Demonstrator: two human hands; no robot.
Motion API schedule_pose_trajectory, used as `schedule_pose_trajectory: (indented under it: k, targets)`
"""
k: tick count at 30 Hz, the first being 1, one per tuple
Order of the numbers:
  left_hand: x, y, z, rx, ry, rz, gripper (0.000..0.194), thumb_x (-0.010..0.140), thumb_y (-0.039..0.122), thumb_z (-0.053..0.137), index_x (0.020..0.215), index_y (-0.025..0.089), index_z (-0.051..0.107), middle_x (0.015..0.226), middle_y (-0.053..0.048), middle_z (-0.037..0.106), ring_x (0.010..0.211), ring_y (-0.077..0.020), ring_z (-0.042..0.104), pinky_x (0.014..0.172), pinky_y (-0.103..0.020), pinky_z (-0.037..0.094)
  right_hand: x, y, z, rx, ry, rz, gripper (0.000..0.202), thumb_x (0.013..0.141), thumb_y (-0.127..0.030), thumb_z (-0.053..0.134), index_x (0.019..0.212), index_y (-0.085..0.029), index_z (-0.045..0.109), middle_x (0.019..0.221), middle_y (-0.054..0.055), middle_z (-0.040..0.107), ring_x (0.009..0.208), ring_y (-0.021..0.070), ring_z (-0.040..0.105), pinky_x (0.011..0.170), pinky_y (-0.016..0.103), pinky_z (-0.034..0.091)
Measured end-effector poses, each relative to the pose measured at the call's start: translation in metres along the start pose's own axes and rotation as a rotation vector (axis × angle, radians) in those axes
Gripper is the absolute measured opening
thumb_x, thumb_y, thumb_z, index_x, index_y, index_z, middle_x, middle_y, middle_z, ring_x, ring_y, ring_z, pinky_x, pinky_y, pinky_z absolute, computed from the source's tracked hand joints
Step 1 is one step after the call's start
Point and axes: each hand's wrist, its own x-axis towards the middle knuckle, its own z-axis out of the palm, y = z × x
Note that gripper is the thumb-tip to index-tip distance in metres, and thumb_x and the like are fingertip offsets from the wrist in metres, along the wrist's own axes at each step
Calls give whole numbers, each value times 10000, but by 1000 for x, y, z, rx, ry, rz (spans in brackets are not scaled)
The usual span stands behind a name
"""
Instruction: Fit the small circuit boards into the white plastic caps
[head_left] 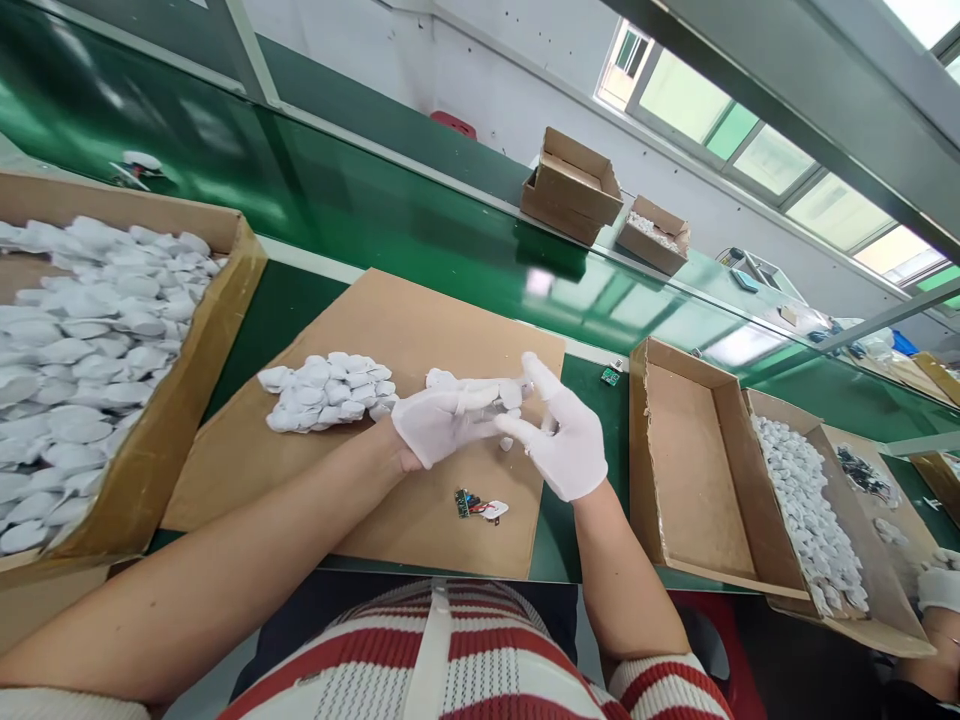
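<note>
Nearest, just below the hands, a small circuit board with wires and a white disc (480, 505) lies on the cardboard sheet (375, 330). Above it both gloved hands meet over the sheet: the left hand (442, 422) and the right hand (564, 440) are closed together on a small white piece (510, 393), the left fingers lying along it and the right fingertips pinching its end. Just left of the left hand sits a loose pile of white shells (330, 390). Farther left, a big cardboard box of white shells (90, 340) stands open. Right of the right hand is an empty cardboard tray (694, 470), and beyond it a tray of small white parts (806, 500). Past the hands runs the green conveyor belt (420, 210), with stacked brown boxes (574, 185) on its far side.
</note>
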Motion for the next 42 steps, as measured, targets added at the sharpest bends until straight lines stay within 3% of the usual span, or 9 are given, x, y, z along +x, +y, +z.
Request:
schedule_pose_trajectory:
  k: [4, 8, 13, 17, 21, 28, 34, 38, 42]
  targets:
    - [-4, -4, 3, 96, -35, -17, 175, 858, 354, 781, 819, 183, 791, 919, -77, 717, 947, -225, 668, 930, -337, 578, 0, 9, 4, 239, -75, -63, 497, 809, -306, 878, 1295, -305, 772, 1243, 18, 780, 1043, 221, 760, 986, 345, 640]
    - [-7, -11, 4, 114, 55, 31, 204, 811, 303, 827, 675, 181, 739, 791, -55, 676, 889, -216, 647, 942, -371, 595, 1, 16, 6, 486, -70, -62, 357, 777, -452, 894, 1069, -250, 860, 1141, 51, 811, 1100, 279, 767, 1090, 435, 598]
    - [-6, -10, 5, 20, 61, 82, 252, 802, 418, 844, 767, 191, 740, 839, -22, 720, 917, -221, 680, 1048, -474, 549, 4, 16, 10, 149, -142, -149, 197, 951, -353, 738, 1114, -321, 845, 1163, -25, 804, 1116, 212, 759, 1093, 344, 574]
    - [-4, -1, 5, 165, 18, 94, 268, 875, 454, 780, 772, 208, 759, 835, -33, 726, 1046, -255, 679, 1057, -405, 514, -1, 11, 18, -43, -113, -219, 485, 996, -332, 672, 1479, -329, 627, 1345, -2, 736, 1133, 187, 756, 1110, 307, 546]
    - [-5, 3, 11, 170, 16, 70, 293, 955, 442, 669, 874, 184, 781, 924, -81, 736, 1086, -292, 659, 960, -406, 542, -7, 4, 19, -114, -63, -186, 794, 1019, -383, 624, 1695, -205, 248, 1431, 120, 678, 1004, 204, 788, 880, 255, 621]
    - [-2, -9, 8, 120, 154, 96, 157, 835, 352, 789, 909, 217, 824, 1034, -73, 766, 1163, -302, 639, 1016, -406, 540, -11, -6, 30, -578, -30, -213, 588, 1013, -231, 546, 1596, -211, 473, 1540, 153, 568, 920, 251, 792, 786, 323, 621]
    - [-1, -6, 10, -31, 145, 92, 238, 885, 422, 761, 908, 191, 816, 1020, -67, 774, 1188, -292, 652, 1010, -366, 547, -11, 6, 44, -57, 76, -135, 730, 967, -332, 704, 1629, -220, 419, 1356, 90, 727, 932, 186, 784, 918, 275, 644]
    - [-5, 1, 15, -130, 119, 54, 336, 866, 514, 763, 859, 180, 800, 1038, -76, 772, 1185, -300, 662, 999, -387, 569, -8, 16, 45, 37, 189, -194, 506, 953, -328, 726, 1448, -250, 658, 1297, 55, 753, 1070, 213, 769, 1073, 334, 603]
    - [-6, 0, 15, 22, 140, 31, 373, 839, 485, 796, 983, 142, 812, 1167, -127, 768, 1220, -338, 654, 1011, -443, 574, -6, 22, 44, 79, 195, -254, 428, 943, -299, 734, 1367, -238, 726, 1284, 48, 761, 1144, 226, 753, 1182, 381, 531]
